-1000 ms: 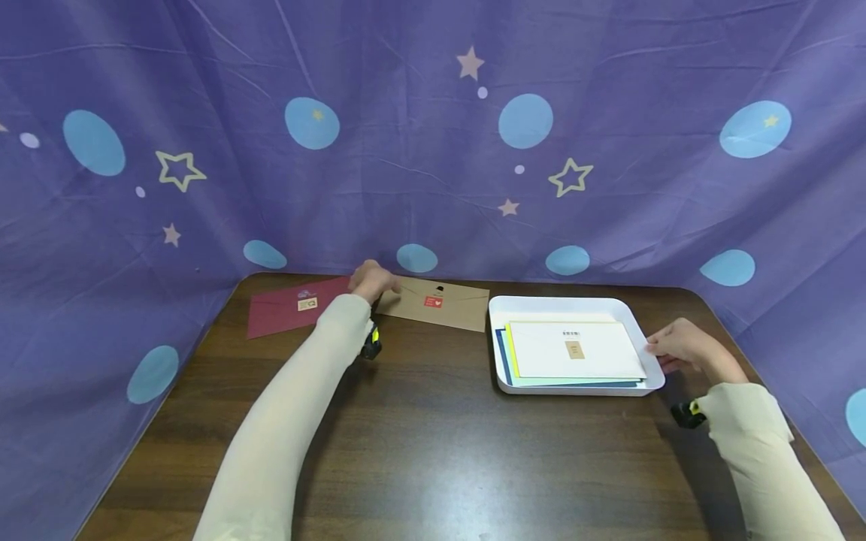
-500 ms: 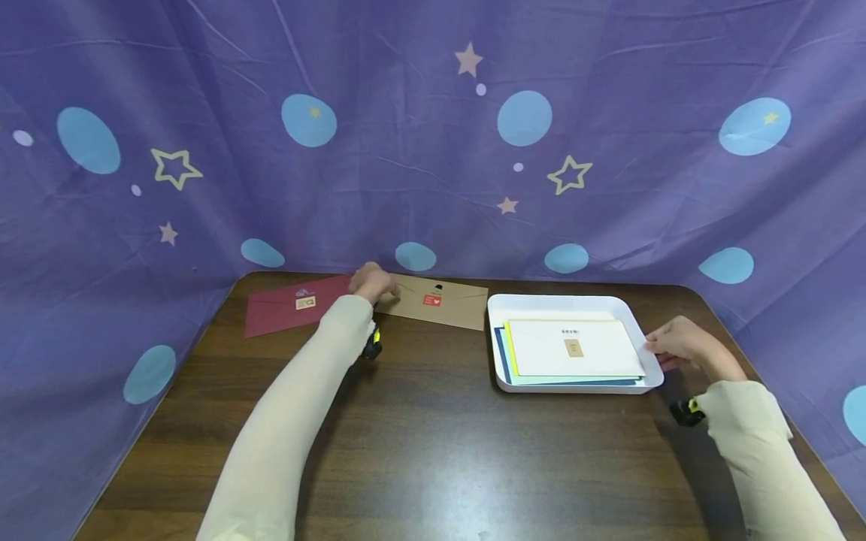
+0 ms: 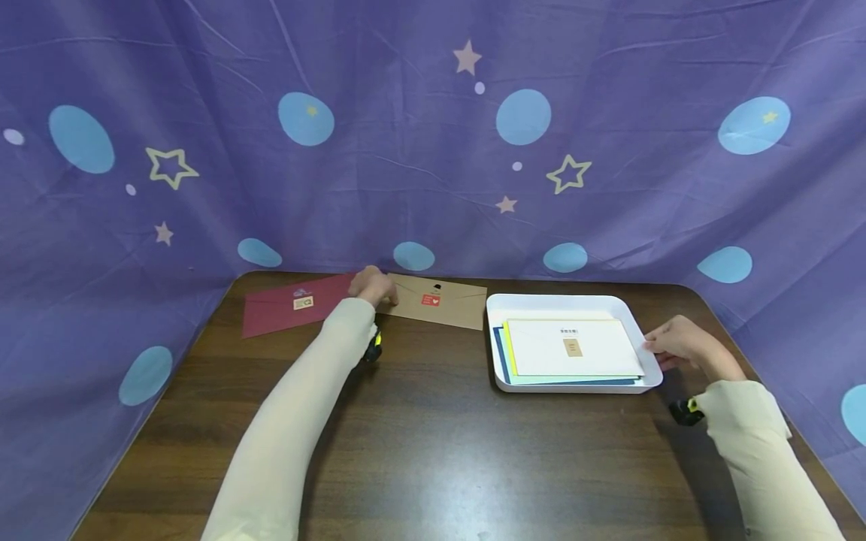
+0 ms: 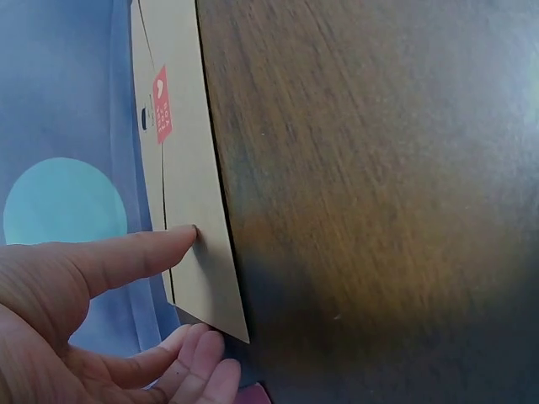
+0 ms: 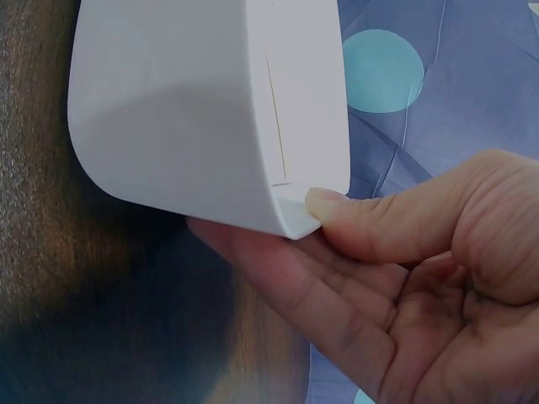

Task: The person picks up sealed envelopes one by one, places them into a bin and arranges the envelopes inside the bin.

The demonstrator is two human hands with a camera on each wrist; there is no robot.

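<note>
My left hand (image 3: 373,285) is over the neighbouring ends of a dark red envelope (image 3: 274,312) and a kraft-brown envelope (image 3: 460,304) at the table's back. In the left wrist view, its straight thumb (image 4: 139,257) touches the brown envelope's face, near a red heart sticker. The other fingers (image 4: 202,353) bend beside that envelope's short end, their tips in sight. My right hand (image 3: 690,347) grips the right side of a white plastic tray (image 3: 575,389). Its thumb (image 5: 379,223) lies on the rim, with fingers underneath. A white envelope (image 3: 541,353) tops several coloured ones inside the tray.
The brown wooden table (image 3: 433,451) reaches toward me in front of the envelopes and tray. A purple curtain (image 3: 419,150) with stars and blue dots hangs right behind the table's back edge.
My left hand has shifted very slightly toward me over the brown envelope. My right hand keeps its grip on the tray. The whole head view has drifted a little.
</note>
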